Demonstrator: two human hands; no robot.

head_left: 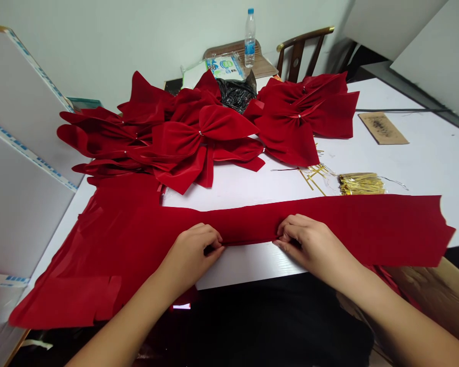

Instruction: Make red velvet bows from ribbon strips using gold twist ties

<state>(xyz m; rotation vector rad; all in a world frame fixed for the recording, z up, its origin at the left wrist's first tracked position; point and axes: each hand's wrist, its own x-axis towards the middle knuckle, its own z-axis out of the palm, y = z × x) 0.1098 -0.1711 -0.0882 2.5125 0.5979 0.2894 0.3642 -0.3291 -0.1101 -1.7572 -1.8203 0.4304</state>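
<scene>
In the head view, I see the left hand [194,250] reach in from the lower left, its fingers curled, pinching the near edge of the red cloth strip [248,221]. The right hand [309,239] mirrors this pose from the lower right, pinching the same edge well apart. The strip lies across the white table [233,191], nearer than the red bows [229,125].

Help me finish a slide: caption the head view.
Left hand and right hand pinch a red fabric strip, red fabric bows beyond.
</scene>
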